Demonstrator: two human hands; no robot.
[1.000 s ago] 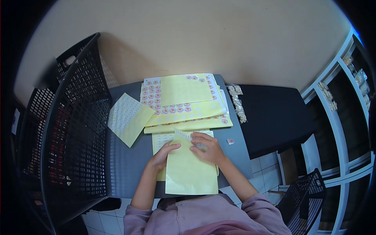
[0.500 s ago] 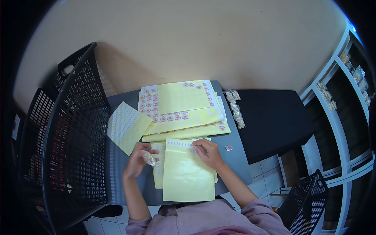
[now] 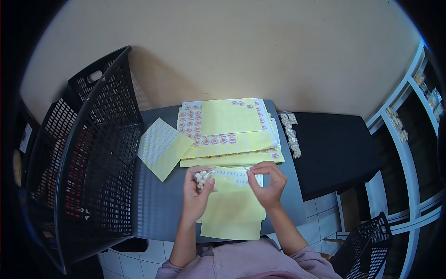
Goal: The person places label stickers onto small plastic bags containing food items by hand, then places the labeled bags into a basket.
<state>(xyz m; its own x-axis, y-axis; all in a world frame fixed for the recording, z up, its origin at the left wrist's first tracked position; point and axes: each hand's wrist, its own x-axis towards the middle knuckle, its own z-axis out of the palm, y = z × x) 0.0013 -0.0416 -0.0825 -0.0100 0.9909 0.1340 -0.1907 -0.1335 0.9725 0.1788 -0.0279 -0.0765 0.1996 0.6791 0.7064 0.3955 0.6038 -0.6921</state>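
My left hand (image 3: 196,193) is closed on a small clear bag of whitish pieces (image 3: 203,179), held over the left edge of a yellow sheet. That label sheet (image 3: 232,214) lies at the table's front, with rows of small printed labels (image 3: 232,174) near its top. Above its upper right corner, my right hand (image 3: 268,183) pinches thumb and index finger together. Something pale and tiny shows at those fingertips, too small to make out. Another yellow label sheet (image 3: 167,156) lies slanted to the left. Behind are stacked sheets of round orange-and-white stickers (image 3: 189,123), partly covered by yellow backing paper (image 3: 230,118).
A tall black plastic basket (image 3: 100,116) stands along the table's left side. To the right, filled bags (image 3: 291,135) lie in a row on a black surface (image 3: 332,144). White-framed shelving (image 3: 404,102) and another black basket (image 3: 364,246) are further right.
My left hand has moved right and up with the bag, turning it flat. My right hand has lifted off the label row and shifted right. The view has shifted slightly.
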